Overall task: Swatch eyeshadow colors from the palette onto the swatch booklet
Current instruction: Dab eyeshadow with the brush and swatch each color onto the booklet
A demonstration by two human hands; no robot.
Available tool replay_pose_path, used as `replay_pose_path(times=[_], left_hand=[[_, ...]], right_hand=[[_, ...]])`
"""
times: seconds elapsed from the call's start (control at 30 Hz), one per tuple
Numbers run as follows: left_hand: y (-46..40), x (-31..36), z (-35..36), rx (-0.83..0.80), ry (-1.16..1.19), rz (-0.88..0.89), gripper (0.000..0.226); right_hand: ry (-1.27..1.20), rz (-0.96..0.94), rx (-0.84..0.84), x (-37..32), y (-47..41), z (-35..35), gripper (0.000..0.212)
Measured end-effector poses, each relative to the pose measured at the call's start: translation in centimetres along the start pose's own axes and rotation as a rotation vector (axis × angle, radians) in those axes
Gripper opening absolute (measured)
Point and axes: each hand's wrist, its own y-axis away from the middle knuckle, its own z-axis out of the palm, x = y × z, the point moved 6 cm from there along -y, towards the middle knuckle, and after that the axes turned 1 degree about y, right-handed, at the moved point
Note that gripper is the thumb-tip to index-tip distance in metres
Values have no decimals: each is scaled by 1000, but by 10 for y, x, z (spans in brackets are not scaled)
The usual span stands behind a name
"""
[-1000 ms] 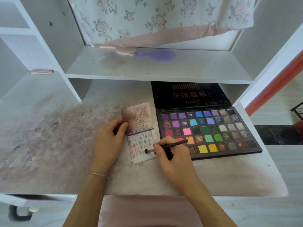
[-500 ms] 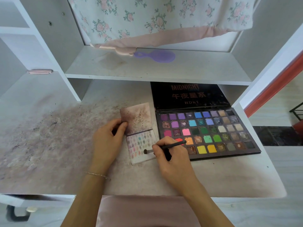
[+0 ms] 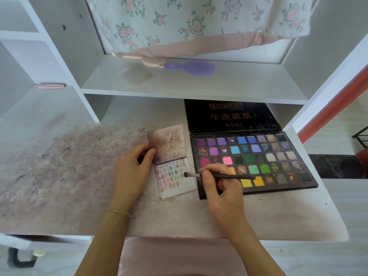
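Observation:
An open swatch booklet (image 3: 175, 176) lies on the stained desk, its lower page covered with rows of small colour dabs and its upper page smudged brown. My left hand (image 3: 132, 170) pins the booklet's left edge, thumb on the upper page. My right hand (image 3: 221, 188) holds a thin dark brush (image 3: 219, 176); the brush tip rests on the right side of the lower page. To the right sits the open black eyeshadow palette (image 3: 258, 154) with several rows of bright pans, its lid (image 3: 231, 116) laid back under the shelf. My right hand hides the palette's lower left pans.
A white shelf (image 3: 189, 84) runs above the desk with a purple hairbrush (image 3: 191, 68) on it and floral cloth (image 3: 199, 22) hanging behind. A pink flat object (image 3: 49, 86) lies on the left side shelf. The desk (image 3: 59, 172) surface is stained with pigment.
The brush tip has shifted slightly up and right on the lower page. My left hand stays on the booklet's edge; the palette has not moved.

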Motion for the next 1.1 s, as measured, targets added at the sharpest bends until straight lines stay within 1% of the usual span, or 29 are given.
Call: replay_pose_path(times=[0.13, 0.23, 0.37, 0.53, 0.67, 0.73, 0.97, 1.1], left_hand=[[0, 1, -1, 4, 1, 8, 14], [0, 1, 0, -3, 6, 4, 15], [1, 1, -1, 8, 0, 1, 15], [1, 0, 0, 9, 10, -8, 17], [1, 0, 1, 2, 7, -8, 17], [1, -1, 1, -4, 2, -9, 17], [1, -3, 2, -1, -34, -15, 19], [1, -3, 2, -1, -20, -12, 19]], right_hand=[[41, -26, 101, 4, 1, -23, 15], [106, -14, 157, 10, 2, -47, 14], [139, 89, 228, 24, 7, -79, 21], [224, 167, 381, 36, 13, -115, 15], [289, 248, 466, 41, 16, -131, 13], [326, 271, 465, 43, 16, -133, 15], [406, 307, 324, 52, 14, -127, 12], [410, 291, 326, 51, 14, -126, 14]])
